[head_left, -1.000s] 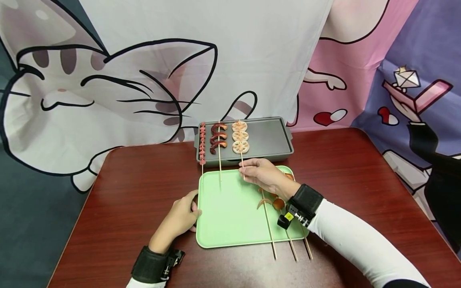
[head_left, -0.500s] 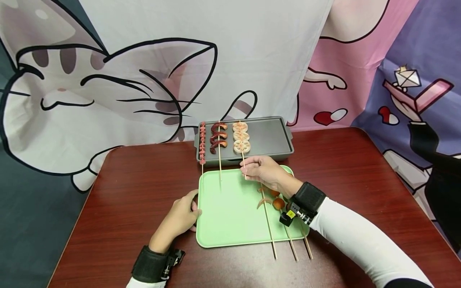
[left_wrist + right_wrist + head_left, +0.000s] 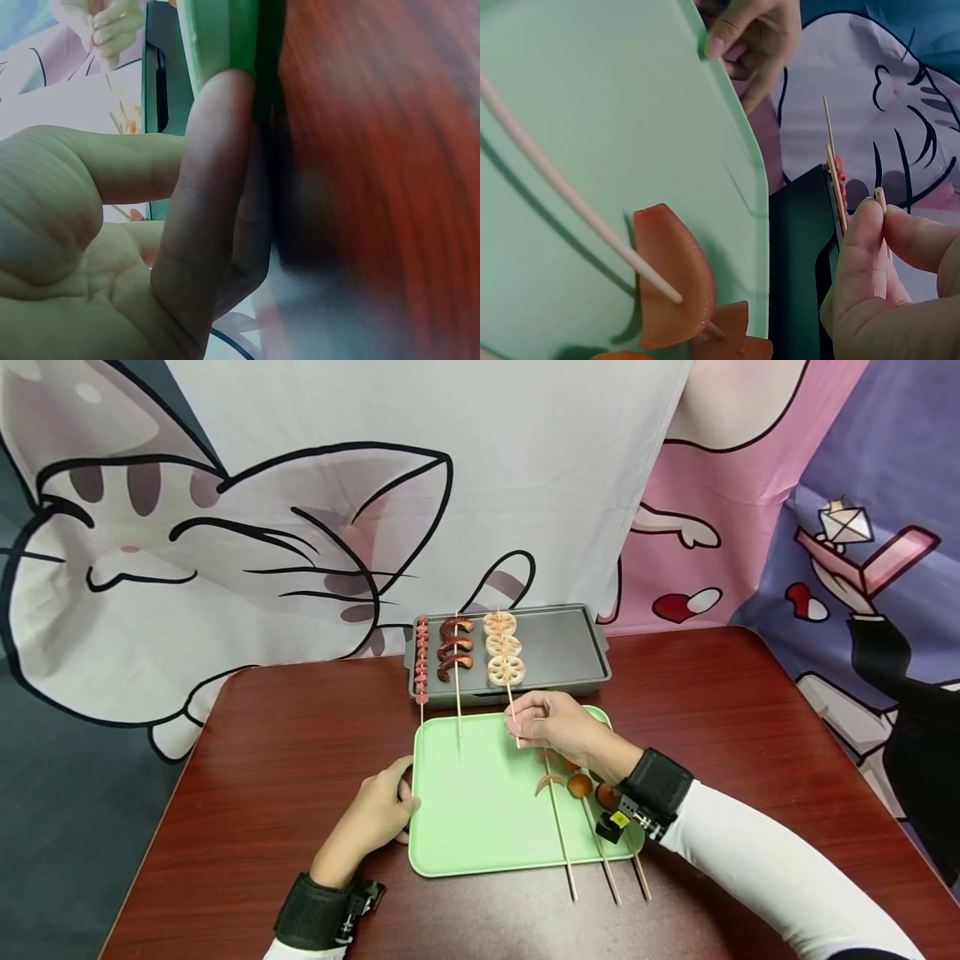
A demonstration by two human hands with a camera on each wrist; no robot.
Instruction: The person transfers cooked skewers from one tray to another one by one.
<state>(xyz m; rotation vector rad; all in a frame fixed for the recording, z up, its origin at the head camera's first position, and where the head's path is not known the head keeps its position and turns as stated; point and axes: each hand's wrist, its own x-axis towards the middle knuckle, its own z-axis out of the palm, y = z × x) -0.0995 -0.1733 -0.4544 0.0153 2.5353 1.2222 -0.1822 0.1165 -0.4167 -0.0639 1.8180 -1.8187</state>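
My right hand pinches the bare stick of a lotus-root skewer, whose slices lie on the dark grill pan. In the right wrist view its fingertips close round the stick's end. Left of the lotus root on the pan lie a curled red skewer and a thin sausage skewer. My left hand grips the left edge of the green tray, fingers pressed against its rim. Skewers with orange pieces lie on the tray's right side.
The tray and pan sit on a dark red table. The three sticks on the tray overhang its front edge. A cartoon cat cloth hangs behind the table. The right half of the pan holds nothing.
My right hand drew back slightly toward me and to the right, tilting the lotus-root skewer's stick and sliding its slices a little nearer. The left hand stayed on the tray edge.
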